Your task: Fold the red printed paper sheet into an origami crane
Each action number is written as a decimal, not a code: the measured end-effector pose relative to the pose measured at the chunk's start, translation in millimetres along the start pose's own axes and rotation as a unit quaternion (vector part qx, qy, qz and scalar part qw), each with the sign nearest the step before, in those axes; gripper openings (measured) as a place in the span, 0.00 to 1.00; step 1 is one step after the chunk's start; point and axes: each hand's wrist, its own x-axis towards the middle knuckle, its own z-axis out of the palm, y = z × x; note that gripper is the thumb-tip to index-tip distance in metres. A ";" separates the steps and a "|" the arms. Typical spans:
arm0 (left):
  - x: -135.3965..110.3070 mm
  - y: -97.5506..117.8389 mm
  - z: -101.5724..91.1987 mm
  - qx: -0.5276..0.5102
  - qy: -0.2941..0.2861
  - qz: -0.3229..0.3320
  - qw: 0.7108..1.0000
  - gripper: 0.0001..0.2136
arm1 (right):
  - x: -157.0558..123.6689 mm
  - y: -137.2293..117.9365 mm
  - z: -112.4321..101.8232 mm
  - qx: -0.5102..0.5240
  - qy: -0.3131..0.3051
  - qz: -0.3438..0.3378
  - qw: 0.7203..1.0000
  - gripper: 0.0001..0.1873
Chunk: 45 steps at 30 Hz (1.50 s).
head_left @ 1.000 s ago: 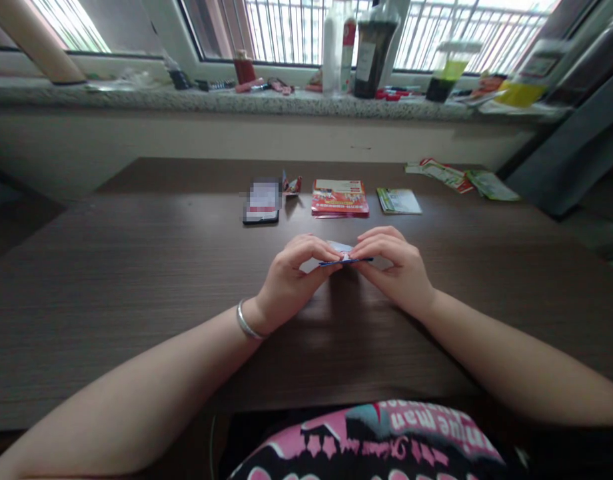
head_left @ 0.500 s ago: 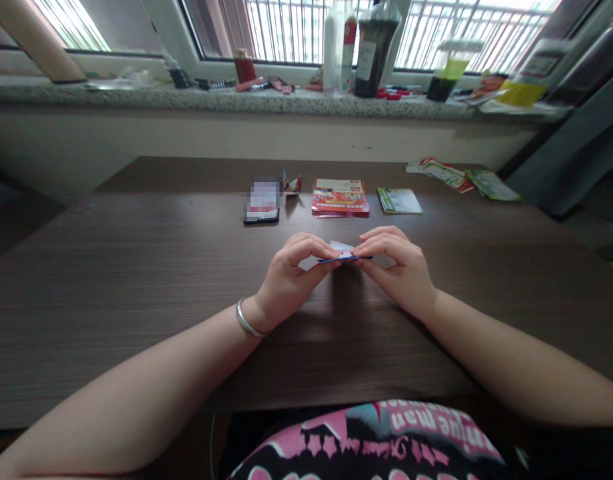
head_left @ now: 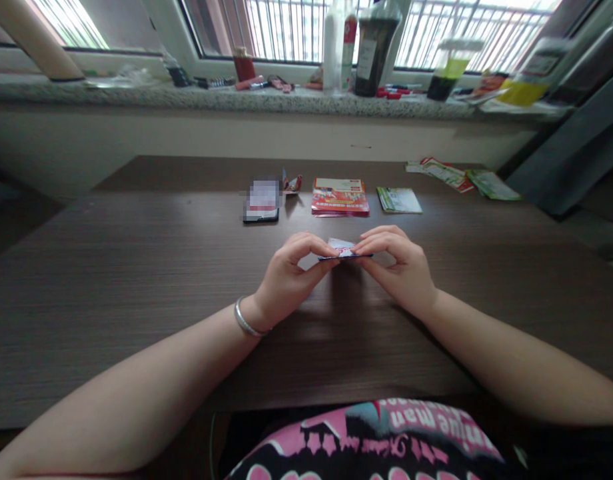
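A small piece of folded printed paper [head_left: 343,251], white with blue and some red print, is held low over the table between my two hands. My left hand [head_left: 301,263] pinches its left side between thumb and fingers, a silver bangle [head_left: 245,319] on that wrist. The right side is pinched the same way by my right hand [head_left: 399,263]. Seen nearly edge-on, the paper has a pale part rising behind its blue front edge. My fingertips cover both of its ends.
Beyond my hands lie a phone [head_left: 261,201], a small folded paper piece [head_left: 292,183], a stack of red printed leaflets [head_left: 340,198] and a green-white stack [head_left: 399,201]. More leaflets [head_left: 449,175] lie at the far right. Bottles [head_left: 376,53] line the windowsill [head_left: 286,101].
Both hands keep their pinch on the folded paper. Its top face shows very slightly more now; the things on the table have stayed put.
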 end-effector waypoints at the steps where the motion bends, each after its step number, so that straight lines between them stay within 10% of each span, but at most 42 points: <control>1: 0.4 0.6 -0.3 0.010 0.000 0.006 1.000 0.02 | 0.0 -0.1 -0.2 -0.003 0.001 0.000 1.000 0.03; 45: 8.6 5.9 -5.3 0.220 -0.005 0.132 0.967 0.03 | -1.1 -4.3 0.1 -0.015 -0.026 0.015 0.999 0.04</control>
